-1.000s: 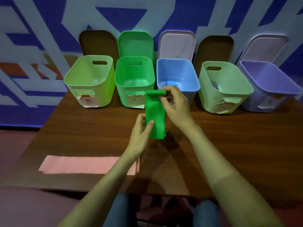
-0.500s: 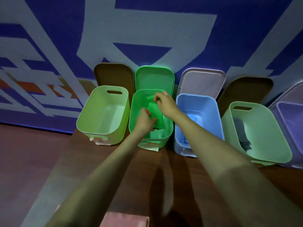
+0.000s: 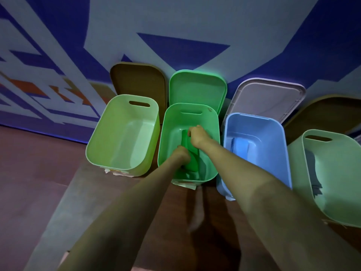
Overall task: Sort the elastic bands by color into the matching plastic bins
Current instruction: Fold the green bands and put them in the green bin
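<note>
Head view: your left hand (image 3: 182, 154) and right hand (image 3: 197, 134) both grip the green band (image 3: 190, 153), held down inside the bright green bin (image 3: 212, 122) on the surface (image 3: 172, 212).

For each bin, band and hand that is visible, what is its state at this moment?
Bright green plastic bin: open, both hands inside.
Folded green elastic band: held low inside this bin.
Left hand: gripping the band.
Right hand: gripping the band.
Yellow-green plastic bin: open, empty.
Blue plastic bin: open, blue band inside.
</note>
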`<state>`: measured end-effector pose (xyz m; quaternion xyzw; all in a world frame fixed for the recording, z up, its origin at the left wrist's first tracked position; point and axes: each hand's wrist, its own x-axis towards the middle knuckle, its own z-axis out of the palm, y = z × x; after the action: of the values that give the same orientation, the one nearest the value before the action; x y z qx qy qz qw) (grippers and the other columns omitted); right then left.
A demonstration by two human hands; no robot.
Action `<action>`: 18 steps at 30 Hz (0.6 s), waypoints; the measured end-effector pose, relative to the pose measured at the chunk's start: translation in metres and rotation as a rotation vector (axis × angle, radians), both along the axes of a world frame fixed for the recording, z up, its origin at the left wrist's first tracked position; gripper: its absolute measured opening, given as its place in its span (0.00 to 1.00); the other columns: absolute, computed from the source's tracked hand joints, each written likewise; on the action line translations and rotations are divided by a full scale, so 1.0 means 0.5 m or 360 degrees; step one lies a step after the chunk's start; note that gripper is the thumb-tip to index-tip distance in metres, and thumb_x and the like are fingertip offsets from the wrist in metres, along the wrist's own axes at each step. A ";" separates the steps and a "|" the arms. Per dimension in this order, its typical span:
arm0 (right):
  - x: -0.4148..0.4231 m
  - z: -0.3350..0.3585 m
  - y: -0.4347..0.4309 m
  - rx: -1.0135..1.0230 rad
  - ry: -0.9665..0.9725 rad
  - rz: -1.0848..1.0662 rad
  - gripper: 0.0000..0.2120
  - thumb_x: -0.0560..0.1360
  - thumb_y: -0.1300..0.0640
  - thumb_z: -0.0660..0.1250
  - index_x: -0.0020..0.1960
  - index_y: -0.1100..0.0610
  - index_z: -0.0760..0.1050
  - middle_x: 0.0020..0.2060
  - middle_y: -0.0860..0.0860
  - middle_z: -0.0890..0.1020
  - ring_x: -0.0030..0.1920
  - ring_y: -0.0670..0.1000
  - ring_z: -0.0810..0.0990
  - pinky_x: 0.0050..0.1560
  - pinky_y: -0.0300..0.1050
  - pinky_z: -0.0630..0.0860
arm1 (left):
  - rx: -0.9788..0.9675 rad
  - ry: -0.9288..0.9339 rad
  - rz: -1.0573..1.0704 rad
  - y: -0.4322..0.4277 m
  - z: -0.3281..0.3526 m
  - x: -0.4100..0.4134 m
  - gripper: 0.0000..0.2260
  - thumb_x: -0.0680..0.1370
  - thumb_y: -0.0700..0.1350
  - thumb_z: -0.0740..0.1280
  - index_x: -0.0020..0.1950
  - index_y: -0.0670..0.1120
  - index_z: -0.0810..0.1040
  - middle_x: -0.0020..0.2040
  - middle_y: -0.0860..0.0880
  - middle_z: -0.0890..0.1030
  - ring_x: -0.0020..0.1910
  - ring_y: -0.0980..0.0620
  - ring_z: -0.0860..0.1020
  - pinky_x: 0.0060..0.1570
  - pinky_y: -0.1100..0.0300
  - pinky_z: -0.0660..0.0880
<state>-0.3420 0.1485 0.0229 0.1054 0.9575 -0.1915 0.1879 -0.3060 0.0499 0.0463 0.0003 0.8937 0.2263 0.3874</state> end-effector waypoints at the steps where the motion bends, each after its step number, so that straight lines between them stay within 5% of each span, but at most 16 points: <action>1: -0.001 0.001 -0.001 0.0055 0.0000 0.0034 0.18 0.75 0.70 0.55 0.61 0.62 0.74 0.63 0.61 0.70 0.59 0.64 0.74 0.62 0.54 0.71 | -0.0047 -0.0019 -0.0090 0.000 0.008 0.001 0.15 0.79 0.38 0.60 0.65 0.36 0.72 0.63 0.39 0.75 0.61 0.44 0.76 0.58 0.56 0.72; 3: 0.000 0.005 -0.005 0.0144 0.0005 0.0058 0.18 0.75 0.69 0.56 0.63 0.62 0.73 0.65 0.60 0.67 0.62 0.63 0.71 0.64 0.54 0.69 | -0.0111 -0.0083 -0.0214 0.002 0.028 0.000 0.14 0.80 0.39 0.59 0.63 0.35 0.73 0.58 0.39 0.77 0.57 0.44 0.77 0.57 0.55 0.72; 7: 0.016 0.028 -0.016 0.0241 -0.0032 0.0109 0.22 0.74 0.70 0.55 0.66 0.63 0.69 0.66 0.58 0.65 0.64 0.62 0.69 0.62 0.55 0.70 | -0.0265 0.0082 -0.0506 0.000 0.070 0.011 0.15 0.81 0.39 0.54 0.64 0.35 0.71 0.65 0.39 0.74 0.65 0.43 0.73 0.64 0.51 0.67; 10: 0.048 0.102 -0.016 0.0202 0.0119 0.0215 0.20 0.75 0.69 0.56 0.66 0.60 0.69 0.62 0.59 0.71 0.59 0.61 0.73 0.56 0.53 0.73 | -0.0229 0.0296 -0.0517 -0.013 0.086 0.027 0.13 0.80 0.39 0.57 0.61 0.35 0.73 0.62 0.39 0.76 0.61 0.41 0.75 0.58 0.53 0.70; 14: 0.157 0.202 0.009 -0.0031 0.0649 0.0196 0.14 0.78 0.57 0.61 0.63 0.58 0.70 0.58 0.56 0.76 0.57 0.57 0.75 0.53 0.50 0.73 | 0.0043 0.1017 -0.0348 -0.065 0.138 0.094 0.15 0.78 0.39 0.61 0.64 0.40 0.73 0.60 0.39 0.75 0.59 0.40 0.73 0.58 0.51 0.68; 18: 0.325 0.231 0.005 -0.0315 0.1125 0.0216 0.11 0.77 0.57 0.63 0.58 0.58 0.74 0.53 0.54 0.78 0.55 0.56 0.77 0.53 0.51 0.74 | 0.0381 0.1685 -0.0266 -0.109 0.152 0.202 0.09 0.75 0.41 0.63 0.52 0.42 0.79 0.49 0.42 0.79 0.49 0.38 0.76 0.49 0.49 0.73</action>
<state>-0.1795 0.1512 0.1384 -0.0495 0.9450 -0.2947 -0.1328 -0.2050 -0.0045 0.1220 0.2292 0.9314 0.2639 -0.1013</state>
